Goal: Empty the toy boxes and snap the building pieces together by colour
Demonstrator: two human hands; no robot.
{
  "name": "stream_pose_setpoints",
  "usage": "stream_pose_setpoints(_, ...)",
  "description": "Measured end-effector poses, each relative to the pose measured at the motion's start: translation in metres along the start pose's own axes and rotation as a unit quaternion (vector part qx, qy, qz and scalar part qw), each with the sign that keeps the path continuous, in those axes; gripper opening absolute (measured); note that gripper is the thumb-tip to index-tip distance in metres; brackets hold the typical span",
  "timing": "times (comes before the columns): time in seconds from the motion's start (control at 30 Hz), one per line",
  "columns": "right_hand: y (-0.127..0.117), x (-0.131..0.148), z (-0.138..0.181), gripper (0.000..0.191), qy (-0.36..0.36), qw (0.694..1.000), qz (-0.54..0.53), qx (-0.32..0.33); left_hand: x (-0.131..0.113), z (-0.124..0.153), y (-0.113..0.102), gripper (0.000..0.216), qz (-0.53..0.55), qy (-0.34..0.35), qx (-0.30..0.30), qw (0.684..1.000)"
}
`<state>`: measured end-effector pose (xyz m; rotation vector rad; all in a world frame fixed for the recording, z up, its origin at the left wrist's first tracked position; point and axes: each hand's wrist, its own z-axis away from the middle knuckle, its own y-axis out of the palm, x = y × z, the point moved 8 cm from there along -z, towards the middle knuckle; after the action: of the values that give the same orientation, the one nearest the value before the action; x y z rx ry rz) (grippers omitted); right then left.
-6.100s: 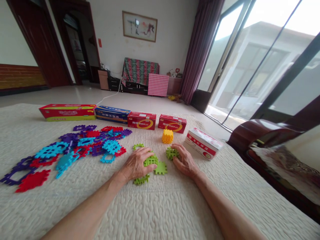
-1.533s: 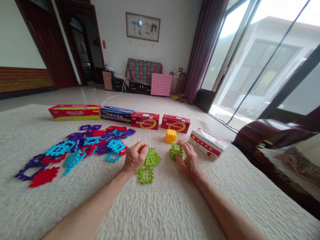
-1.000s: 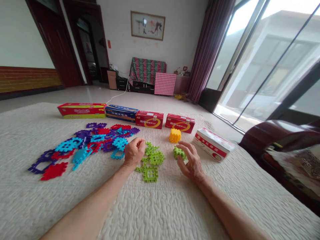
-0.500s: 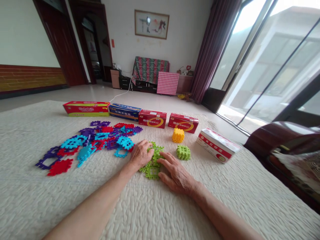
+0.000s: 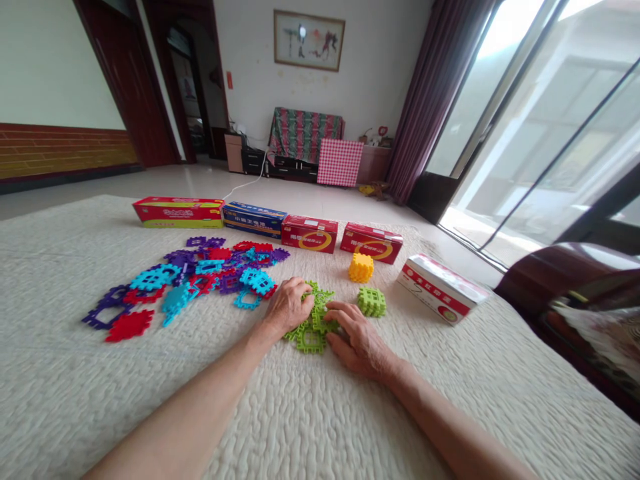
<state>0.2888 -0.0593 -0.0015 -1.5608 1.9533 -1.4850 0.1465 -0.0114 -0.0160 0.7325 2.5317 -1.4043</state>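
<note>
Both my hands rest on a small heap of loose green interlocking pieces point(image 5: 311, 339) on the cream quilted cover point(image 5: 310, 413). My left hand point(image 5: 289, 308) curls its fingers over the left side of the heap, gripping green pieces. My right hand point(image 5: 356, 339) lies on the heap's right side with fingers bent onto a green piece. A finished green cube point(image 5: 371, 301) stands alone just right of my hands. A yellow cube point(image 5: 361, 267) stands behind it.
A spread of blue, purple and red flat pieces point(image 5: 195, 280) lies to the left. Several cartons point(image 5: 310, 233) line the far edge, and a white and red box point(image 5: 441, 288) lies at the right. A dark wooden rail point(image 5: 560, 267) borders the right side.
My right hand let go of the green cube, left it standing, and moved left onto the green heap. My left hand came down from a loose fist onto the same heap.
</note>
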Motion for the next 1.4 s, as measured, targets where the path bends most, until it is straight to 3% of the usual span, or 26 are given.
stream_pose_setpoints(0.2,-0.004,-0.003,0.002,0.044,0.023,0.999,-0.013,-0.023,0.0,0.0,0.001,0.015,-0.005,0.002,0.0,1.0)
stream_pose_setpoints(0.37,-0.007,-0.006,0.002,0.032,0.031,0.998,-0.003,-0.052,0.0,0.0,0.0,0.016,-0.006,0.001,-0.001,1.0)
stream_pose_setpoints(0.57,-0.02,-0.009,0.004,0.023,0.043,0.988,-0.039,-0.146,0.001,-0.001,0.001,0.017,0.001,-0.004,-0.007,1.0)
stream_pose_setpoints(0.8,-0.008,-0.014,0.004,0.027,0.083,0.99,-0.05,-0.105,0.002,0.0,0.001,0.015,0.0,0.0,-0.004,1.0)
stream_pose_setpoints(1.07,-0.002,-0.006,0.004,0.054,0.07,0.996,0.027,-0.055,0.001,0.0,0.0,0.014,-0.004,0.007,-0.011,1.0)
stream_pose_setpoints(1.23,0.001,-0.007,0.003,0.045,0.1,0.993,0.046,-0.039,-0.001,0.0,0.0,0.015,-0.003,0.009,-0.01,1.0)
stream_pose_setpoints(1.4,0.001,-0.005,0.002,0.041,0.086,0.994,0.046,-0.045,-0.001,-0.001,0.001,0.016,-0.009,0.014,0.0,1.0)
